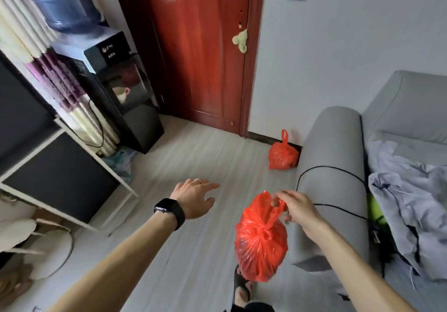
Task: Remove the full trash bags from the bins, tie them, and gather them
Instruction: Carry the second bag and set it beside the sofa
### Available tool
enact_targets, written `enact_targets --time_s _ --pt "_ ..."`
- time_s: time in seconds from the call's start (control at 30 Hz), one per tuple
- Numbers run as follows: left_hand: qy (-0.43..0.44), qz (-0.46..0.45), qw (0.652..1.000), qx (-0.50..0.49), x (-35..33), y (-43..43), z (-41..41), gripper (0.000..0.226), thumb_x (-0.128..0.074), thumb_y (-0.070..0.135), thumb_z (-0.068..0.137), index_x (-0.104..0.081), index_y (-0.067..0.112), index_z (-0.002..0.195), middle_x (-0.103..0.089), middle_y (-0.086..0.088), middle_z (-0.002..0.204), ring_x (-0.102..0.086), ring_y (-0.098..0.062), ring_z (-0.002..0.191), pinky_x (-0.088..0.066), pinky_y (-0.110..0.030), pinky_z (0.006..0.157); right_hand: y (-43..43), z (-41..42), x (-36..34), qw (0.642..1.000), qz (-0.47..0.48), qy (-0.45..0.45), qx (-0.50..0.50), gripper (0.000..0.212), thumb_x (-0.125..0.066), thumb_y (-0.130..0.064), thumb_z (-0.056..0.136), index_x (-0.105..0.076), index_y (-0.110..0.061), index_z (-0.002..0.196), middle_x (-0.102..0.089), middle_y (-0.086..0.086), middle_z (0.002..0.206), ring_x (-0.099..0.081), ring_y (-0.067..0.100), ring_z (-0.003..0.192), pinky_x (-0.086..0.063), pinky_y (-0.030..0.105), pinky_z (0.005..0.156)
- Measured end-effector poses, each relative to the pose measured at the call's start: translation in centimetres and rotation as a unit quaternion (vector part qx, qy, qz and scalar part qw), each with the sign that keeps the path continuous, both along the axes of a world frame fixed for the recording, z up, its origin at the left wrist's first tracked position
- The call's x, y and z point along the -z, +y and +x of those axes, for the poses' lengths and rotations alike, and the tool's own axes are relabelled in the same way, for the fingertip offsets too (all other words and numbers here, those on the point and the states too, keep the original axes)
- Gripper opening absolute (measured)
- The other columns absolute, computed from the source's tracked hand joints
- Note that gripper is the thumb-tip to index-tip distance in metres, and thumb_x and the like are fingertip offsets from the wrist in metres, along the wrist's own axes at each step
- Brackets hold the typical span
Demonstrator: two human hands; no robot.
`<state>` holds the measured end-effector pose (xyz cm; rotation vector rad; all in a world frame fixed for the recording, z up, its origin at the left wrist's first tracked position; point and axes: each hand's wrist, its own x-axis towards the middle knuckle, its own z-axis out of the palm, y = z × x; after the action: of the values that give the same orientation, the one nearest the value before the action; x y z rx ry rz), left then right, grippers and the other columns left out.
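While the right hand (294, 205) pinches the tied red bag's (261, 244) handle, the left hand (193, 195) reaches forward, fingers spread.

right hand (296, 206) pinches tied red bag (261, 241); left hand (194, 196) spread, empty.

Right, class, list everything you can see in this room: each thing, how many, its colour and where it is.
door: one, dark red, far wall
sofa: one, grey, right side
cable: one, black, across the sofa arm
water dispenser: one, black, left of the door
held bag: one, red, tied, carried, lower middle
floor bag: one, red, tied, on the floor beside the sofa
watch: one, black, left wrist
left hand: open, above the floor, holding nothing
right hand: pinching the held bag's handle
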<state>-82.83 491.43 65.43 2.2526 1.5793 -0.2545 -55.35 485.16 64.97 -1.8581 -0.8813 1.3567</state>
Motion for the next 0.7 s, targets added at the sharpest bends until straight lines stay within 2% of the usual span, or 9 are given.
enact_targets --time_s 0.23,0.33,0.5,0.7 --pt "-0.017 -0.002 1.000 0.003 -1.4 16.8 5.3 0.050 -0.043 0.047 0.094 -0.036 0.049 0.143 -0.038 0.009 0.153 -0.029 -0.017 0.143 -0.025 -0.042 0.116 16.1 3.4 1.2 0.998 -0.053 -0.024 -0.001 0.016 -0.058 -0.019 0.093 -0.073 -0.015 0.087 -0.071 0.000 0.083 -0.053 0.011 0.063 -0.039 0.023 0.056" --pt "-0.021 -0.021 1.000 0.009 -0.3 24.5 6.9 0.050 -0.045 0.046 0.094 -0.036 0.048 0.143 -0.038 0.007 0.153 -0.031 -0.018 0.142 -0.025 -0.044 0.117 22.7 4.7 3.1 0.997 -0.067 -0.027 0.001 0.018 -0.058 -0.017 0.092 -0.073 -0.007 0.093 -0.071 0.004 0.087 -0.053 0.016 0.067 -0.040 0.024 0.054" --pt "-0.007 -0.038 0.999 0.035 2.1 37.8 9.4 0.051 -0.044 0.045 0.094 -0.035 0.047 0.144 -0.037 0.005 0.154 -0.029 -0.019 0.143 -0.023 -0.046 0.117 33.3 7.2 6.5 0.994 -0.100 -0.023 0.030 0.016 -0.059 -0.025 0.091 -0.071 -0.017 0.084 -0.074 0.005 0.094 -0.058 0.016 0.077 -0.045 0.027 0.062" --pt "0.009 -0.058 0.996 0.062 3.5 53.7 13.2 0.050 -0.045 0.042 0.094 -0.037 0.045 0.144 -0.036 0.004 0.154 -0.025 -0.019 0.144 -0.019 -0.046 0.118 44.0 10.4 8.5 0.981 -0.157 0.011 0.110 0.017 -0.060 -0.021 0.096 -0.066 -0.014 0.082 -0.064 0.005 0.076 -0.052 0.006 0.050 -0.038 0.018 0.049"
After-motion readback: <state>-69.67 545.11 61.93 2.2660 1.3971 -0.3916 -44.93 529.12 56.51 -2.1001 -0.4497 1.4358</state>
